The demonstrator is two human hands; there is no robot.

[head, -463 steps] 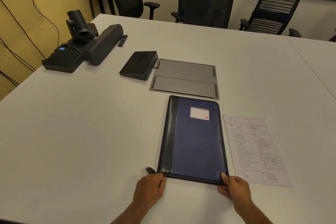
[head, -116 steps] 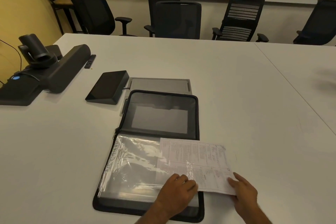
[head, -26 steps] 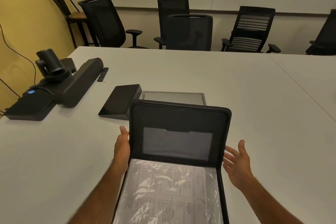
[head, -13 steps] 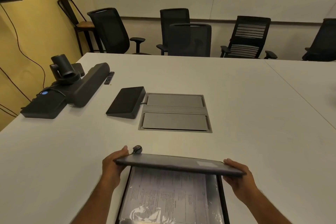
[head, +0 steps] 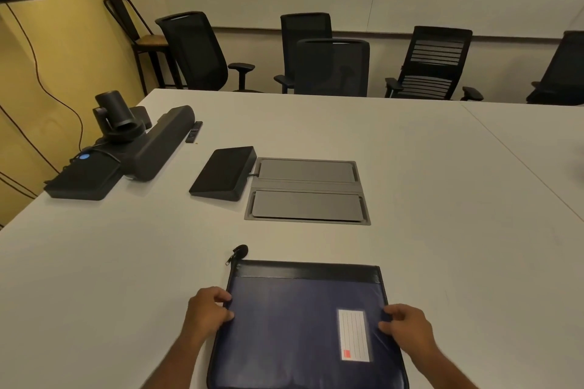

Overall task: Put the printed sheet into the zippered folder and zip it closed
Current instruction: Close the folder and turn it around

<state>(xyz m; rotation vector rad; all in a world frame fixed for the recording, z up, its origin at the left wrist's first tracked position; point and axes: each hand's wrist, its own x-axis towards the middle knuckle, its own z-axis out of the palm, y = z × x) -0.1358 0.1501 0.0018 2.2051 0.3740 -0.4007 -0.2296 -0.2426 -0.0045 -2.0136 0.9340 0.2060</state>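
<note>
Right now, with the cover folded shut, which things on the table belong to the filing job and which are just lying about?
Job:
- dark blue zippered folder with black spine, closed
- black zipper pull at its far left corner
- left hand and right hand, gripping its side edges

Lying about:
- black conference camera
- black speaker bar
- small black remote
- black wedge-shaped touch panel
- grey cable hatch
</note>
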